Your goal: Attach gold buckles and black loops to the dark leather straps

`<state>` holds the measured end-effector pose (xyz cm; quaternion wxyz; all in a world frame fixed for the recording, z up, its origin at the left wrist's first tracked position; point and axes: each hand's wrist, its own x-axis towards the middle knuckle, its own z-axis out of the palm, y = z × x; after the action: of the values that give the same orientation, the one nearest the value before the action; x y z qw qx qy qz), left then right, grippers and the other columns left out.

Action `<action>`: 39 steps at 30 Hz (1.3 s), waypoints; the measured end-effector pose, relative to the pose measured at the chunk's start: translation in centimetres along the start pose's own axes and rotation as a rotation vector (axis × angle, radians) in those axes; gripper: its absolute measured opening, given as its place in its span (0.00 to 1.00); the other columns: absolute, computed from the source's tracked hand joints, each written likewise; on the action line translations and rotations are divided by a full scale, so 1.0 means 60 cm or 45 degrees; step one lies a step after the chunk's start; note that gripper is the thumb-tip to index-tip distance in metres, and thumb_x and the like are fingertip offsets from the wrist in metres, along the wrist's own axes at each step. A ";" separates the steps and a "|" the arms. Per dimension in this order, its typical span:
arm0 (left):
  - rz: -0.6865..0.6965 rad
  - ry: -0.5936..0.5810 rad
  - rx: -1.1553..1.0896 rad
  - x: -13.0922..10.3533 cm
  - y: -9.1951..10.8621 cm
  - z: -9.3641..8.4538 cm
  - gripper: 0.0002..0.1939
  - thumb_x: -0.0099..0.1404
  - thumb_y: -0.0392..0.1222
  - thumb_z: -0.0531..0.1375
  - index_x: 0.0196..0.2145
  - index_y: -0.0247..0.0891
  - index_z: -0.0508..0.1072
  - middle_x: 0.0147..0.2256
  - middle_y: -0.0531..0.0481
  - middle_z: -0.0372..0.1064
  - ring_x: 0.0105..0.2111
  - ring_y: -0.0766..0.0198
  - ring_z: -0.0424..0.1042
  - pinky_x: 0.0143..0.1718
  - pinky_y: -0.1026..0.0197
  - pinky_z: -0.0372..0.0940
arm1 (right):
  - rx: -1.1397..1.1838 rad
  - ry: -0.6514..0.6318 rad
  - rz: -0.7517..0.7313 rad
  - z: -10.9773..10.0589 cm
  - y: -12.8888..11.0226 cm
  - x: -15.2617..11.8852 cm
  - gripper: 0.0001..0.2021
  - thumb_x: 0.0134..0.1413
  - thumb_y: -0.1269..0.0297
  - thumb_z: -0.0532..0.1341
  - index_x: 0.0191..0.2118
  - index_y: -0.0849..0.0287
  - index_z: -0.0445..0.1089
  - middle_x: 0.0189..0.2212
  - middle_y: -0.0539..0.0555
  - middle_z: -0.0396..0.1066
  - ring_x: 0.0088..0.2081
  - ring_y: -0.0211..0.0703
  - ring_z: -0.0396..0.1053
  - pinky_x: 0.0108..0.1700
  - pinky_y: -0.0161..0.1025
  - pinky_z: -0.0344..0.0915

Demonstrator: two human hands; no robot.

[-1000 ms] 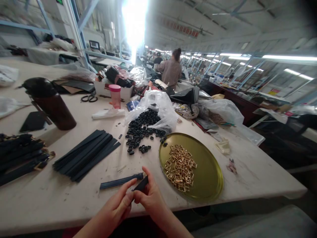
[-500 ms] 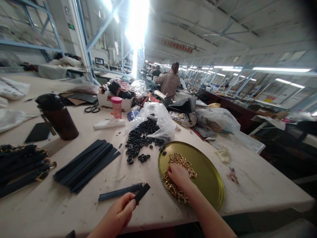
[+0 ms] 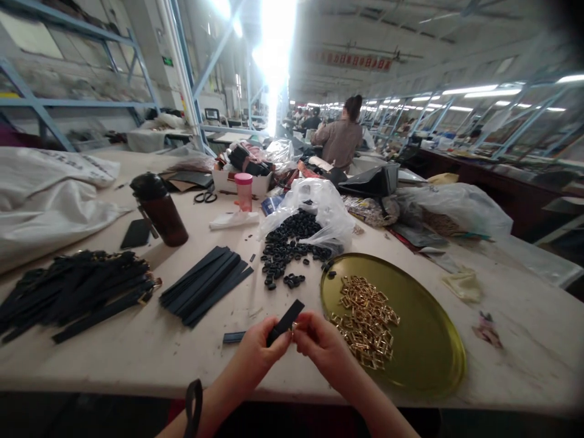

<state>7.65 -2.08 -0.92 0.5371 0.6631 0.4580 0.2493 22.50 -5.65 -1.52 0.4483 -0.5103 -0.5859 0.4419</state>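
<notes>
My left hand [image 3: 263, 351] is closed on a short black strap [image 3: 288, 319], which points up and to the right. Right beside it, my right hand [image 3: 319, 342] pinches a small gold buckle [image 3: 293, 328], mostly hidden by the fingers, close against the strap. Behind my left hand another dark strap [image 3: 233, 337] lies partly covered on the table. To the right, a round gold tray [image 3: 424, 331] bears a heap of gold buckles [image 3: 368, 316].
Black straps [image 3: 205, 286] lie stacked left of centre, near a pile of buckled straps [image 3: 86, 286]. Small black loops [image 3: 292, 237] spill from a plastic bag [image 3: 331, 207]. A dark bottle [image 3: 159, 210] and a pink-lidded cup [image 3: 244, 193] stand behind. A person [image 3: 340, 137] is farther back.
My right hand has left the heap in the tray and come to the strap in my left hand with a gold buckle. The view has swung left.
</notes>
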 end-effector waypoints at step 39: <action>-0.095 -0.277 -0.099 -0.051 -0.023 -0.026 0.13 0.63 0.48 0.48 0.29 0.37 0.63 0.21 0.58 0.56 0.22 0.69 0.56 0.24 0.68 0.55 | 0.528 0.372 0.326 0.087 0.028 -0.040 0.12 0.46 0.54 0.62 0.29 0.59 0.67 0.23 0.48 0.65 0.25 0.35 0.61 0.29 0.34 0.60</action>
<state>4.52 -4.00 -1.24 0.6179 0.6472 0.4114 0.1733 17.96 -8.24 -4.40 0.5634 -0.5359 -0.3428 0.5272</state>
